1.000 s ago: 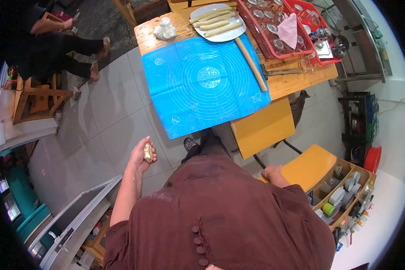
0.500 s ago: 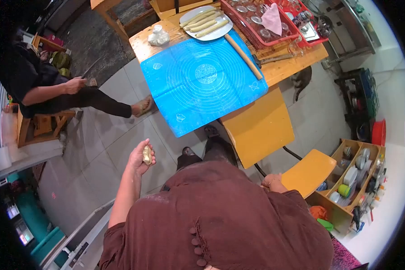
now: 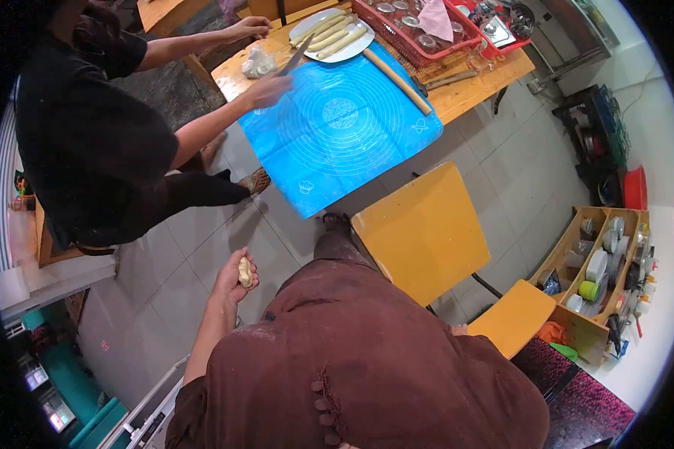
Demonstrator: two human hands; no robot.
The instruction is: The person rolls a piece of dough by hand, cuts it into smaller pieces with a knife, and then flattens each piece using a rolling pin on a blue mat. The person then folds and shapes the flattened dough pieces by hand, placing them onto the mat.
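Note:
My left hand [image 3: 237, 275] is closed around a pale lump of dough [image 3: 245, 272], held out over the floor. Of my right hand [image 3: 459, 329], only a small part shows beside my shirt, near the yellow chair seat; its fingers are hidden. A blue mat [image 3: 344, 165] with printed circles lies on the wooden table [image 3: 232, 73], and a rolling pin [image 3: 397, 81] rests on its right side. Beyond it, a white plate [image 3: 362, 46] holds several dough strips [image 3: 329, 39]. A plastic bag [image 3: 258, 63] sits at the mat's far left corner.
Another person [image 3: 97, 135] leans over the table from the left, holding a knife [image 3: 295, 58]. A yellow chair [image 3: 423, 232] stands before the table. Red baskets [image 3: 427, 66] with glasses are at the back right. A wooden rack [image 3: 614, 314] stands right.
The other person has risen from the seat and now reaches over the table with the knife. My left hand still holds the dough; my right hand is now mostly hidden. The cat is no longer visible.

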